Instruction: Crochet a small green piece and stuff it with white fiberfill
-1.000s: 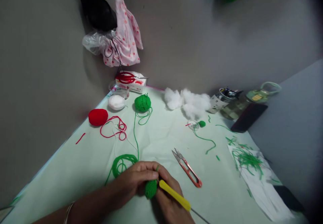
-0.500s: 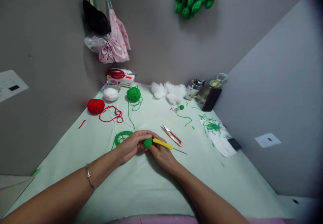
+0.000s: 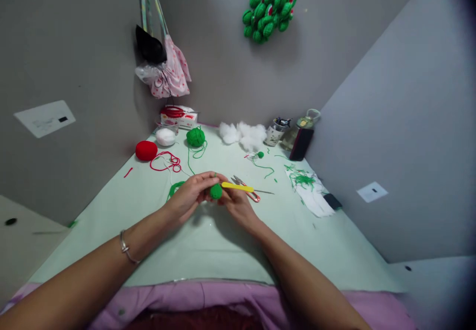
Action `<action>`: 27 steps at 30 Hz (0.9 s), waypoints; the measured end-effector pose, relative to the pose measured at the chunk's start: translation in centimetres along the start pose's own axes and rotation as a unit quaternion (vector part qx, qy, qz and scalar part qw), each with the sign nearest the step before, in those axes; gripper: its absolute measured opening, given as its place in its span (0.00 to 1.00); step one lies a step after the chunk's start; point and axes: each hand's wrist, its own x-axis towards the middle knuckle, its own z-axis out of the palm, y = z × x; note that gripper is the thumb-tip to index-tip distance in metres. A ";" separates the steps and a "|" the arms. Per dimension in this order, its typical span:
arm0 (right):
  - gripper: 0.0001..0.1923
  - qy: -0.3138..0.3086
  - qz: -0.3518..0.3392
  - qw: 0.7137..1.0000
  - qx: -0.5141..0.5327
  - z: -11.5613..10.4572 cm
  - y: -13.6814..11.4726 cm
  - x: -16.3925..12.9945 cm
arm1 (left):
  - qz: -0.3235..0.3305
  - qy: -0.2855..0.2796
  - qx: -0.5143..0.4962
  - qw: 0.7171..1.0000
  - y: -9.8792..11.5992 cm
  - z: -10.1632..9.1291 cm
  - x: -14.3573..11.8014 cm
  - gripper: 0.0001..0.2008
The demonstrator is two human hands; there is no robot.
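Note:
Over the middle of the table, my left hand (image 3: 193, 193) pinches a small green crocheted piece (image 3: 215, 191) between its fingers. Close against it, my right hand (image 3: 238, 207) is closed around a yellow-handled crochet hook (image 3: 238, 187), whose bare metal end points right. The hook's working tip is hidden at my fingers. Green yarn (image 3: 175, 189) lies in loops beside my left hand and leads back to a green yarn ball (image 3: 195, 137). Thread snips (image 3: 253, 197) with orange-red handles lie just behind my right hand, partly covered by the hook.
Red (image 3: 146, 151) and white yarn balls (image 3: 165, 137) sit at the left. White stuffing (image 3: 249, 135) is at the back, near a pen cup (image 3: 275, 132), a bottle (image 3: 307, 121) and a phone (image 3: 301, 144). Green yarn scraps (image 3: 303, 178) lie on white paper at right.
The camera view has shifted, so more of the near table edge shows. My hands are raised a little, and the hook now lies closer to level and overlaps the snips.

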 end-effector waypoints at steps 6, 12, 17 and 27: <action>0.05 0.068 -0.042 0.996 0.043 -1.8 -4.6 -3.8 | 0.105 0.021 0.074 0.991 2.2 2.9 -4.9 0.10; 0.08 0.095 -0.123 0.970 0.185 -1.3 -6.3 -7.9 | 0.117 0.049 0.080 0.989 0.4 5.2 -7.0 0.09; 0.10 0.174 -0.143 0.950 0.215 0.0 -4.9 -9.1 | 0.046 -0.012 0.058 0.997 -0.2 5.2 -7.9 0.19; 0.06 0.163 -0.164 0.963 0.142 -0.5 -5.1 -11.3 | 0.024 -0.017 0.090 0.996 -0.7 5.1 -8.1 0.37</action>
